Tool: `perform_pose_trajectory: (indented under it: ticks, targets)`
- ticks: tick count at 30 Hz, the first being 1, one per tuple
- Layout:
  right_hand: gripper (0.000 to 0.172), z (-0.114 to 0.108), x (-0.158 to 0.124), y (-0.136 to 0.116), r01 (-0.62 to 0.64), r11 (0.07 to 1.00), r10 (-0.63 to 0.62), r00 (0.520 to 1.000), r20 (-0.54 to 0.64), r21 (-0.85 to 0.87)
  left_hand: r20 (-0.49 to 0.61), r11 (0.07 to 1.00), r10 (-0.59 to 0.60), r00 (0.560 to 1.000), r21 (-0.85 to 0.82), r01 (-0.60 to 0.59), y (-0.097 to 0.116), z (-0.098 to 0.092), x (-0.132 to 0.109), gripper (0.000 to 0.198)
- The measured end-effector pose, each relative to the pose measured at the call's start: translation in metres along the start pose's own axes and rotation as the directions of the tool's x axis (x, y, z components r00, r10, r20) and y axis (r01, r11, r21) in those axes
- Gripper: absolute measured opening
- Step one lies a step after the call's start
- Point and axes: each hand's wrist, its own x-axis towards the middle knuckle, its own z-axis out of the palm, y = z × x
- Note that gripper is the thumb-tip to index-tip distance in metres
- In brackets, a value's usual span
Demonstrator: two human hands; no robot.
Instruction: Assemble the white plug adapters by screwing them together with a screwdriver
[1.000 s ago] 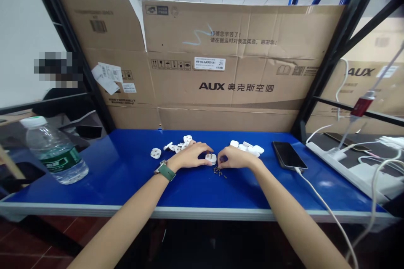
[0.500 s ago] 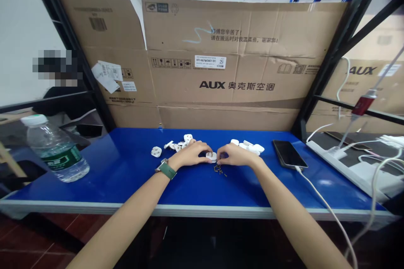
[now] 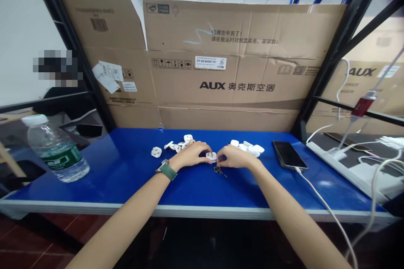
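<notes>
Between thumb and fingers, my left hand (image 3: pixel 195 154) grips a small white plastic piece (image 3: pixel 211 157) down at the table surface. A watch with a green strap (image 3: pixel 168 170) is on that wrist. My right hand (image 3: pixel 232 156) is just right of the piece, fingers bent down and drawn together at the top of a small pile of brass-coloured screws (image 3: pixel 220 171). What its fingertips hold, if anything, is too small to make out. Behind my left hand lie several white plastic parts with fittings inside (image 3: pixel 156 151). Several smooth white covers (image 3: pixel 254 149) lie behind my right hand.
A phone (image 3: pixel 289 154) with a charging cable lies on the blue table (image 3: pixel 189 191) at right, near a white power strip (image 3: pixel 344 168). A water bottle (image 3: pixel 58 151) stands at left. Cardboard (image 3: pixel 240 67) walls the back. Beyond the frame is a person (image 3: pixel 63 88).
My right hand has shifted slightly, its fingertips now lower over the screws and a little apart from the white piece. My left hand keeps hold of the white piece in the same place.
</notes>
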Motion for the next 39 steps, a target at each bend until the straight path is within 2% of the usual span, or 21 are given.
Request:
perform_pose_trajectory:
  ticks: [6,10,13,18,23,26,29,33,39]
  targets:
    - [0.008,-0.004,-0.002,-0.003,0.038,0.998,-0.031,0.991,-0.127,0.052,-0.021,1.0,-0.021,1.0,0.002,0.021,0.002,0.002,0.0,0.043]
    - [0.01,-0.006,-0.002,-0.007,0.097,0.988,-0.057,0.952,-0.3,0.121,-0.028,0.997,-0.067,0.997,0.036,0.068,0.01,0.005,0.002,0.046]
    - [0.008,-0.004,-0.001,-0.009,0.102,0.985,-0.049,0.937,-0.346,0.137,-0.039,0.991,-0.099,0.994,0.084,0.102,0.017,0.006,0.004,0.047]
    - [0.009,-0.004,-0.001,-0.006,0.019,0.998,0.0,0.954,-0.299,0.06,-0.053,0.989,-0.101,0.993,0.101,0.106,0.022,0.006,0.004,0.047]
    - [0.011,-0.008,-0.007,0.01,-0.217,0.975,0.21,0.968,-0.137,-0.04,-0.059,0.991,-0.101,0.993,0.077,0.106,0.019,0.005,0.003,0.043]
    - [0.017,-0.008,-0.008,0.018,-0.159,0.987,0.16,0.987,-0.034,0.01,-0.064,0.991,-0.103,0.993,0.078,0.108,0.016,0.005,0.002,0.044]
    - [0.016,-0.005,-0.006,0.018,-0.093,0.995,0.093,0.996,0.007,0.025,-0.064,0.995,-0.082,0.995,0.059,0.086,0.013,0.003,0.0,0.052]
    - [0.008,-0.003,-0.006,0.011,-0.02,1.0,0.02,1.0,-0.023,-0.016,-0.042,0.999,-0.015,0.999,0.049,0.017,0.011,-0.002,-0.003,0.062]
    - [0.016,-0.004,-0.007,0.002,-0.04,0.998,0.033,0.991,-0.128,-0.057,0.021,0.998,0.02,1.0,0.053,-0.021,0.015,-0.007,-0.005,0.049]
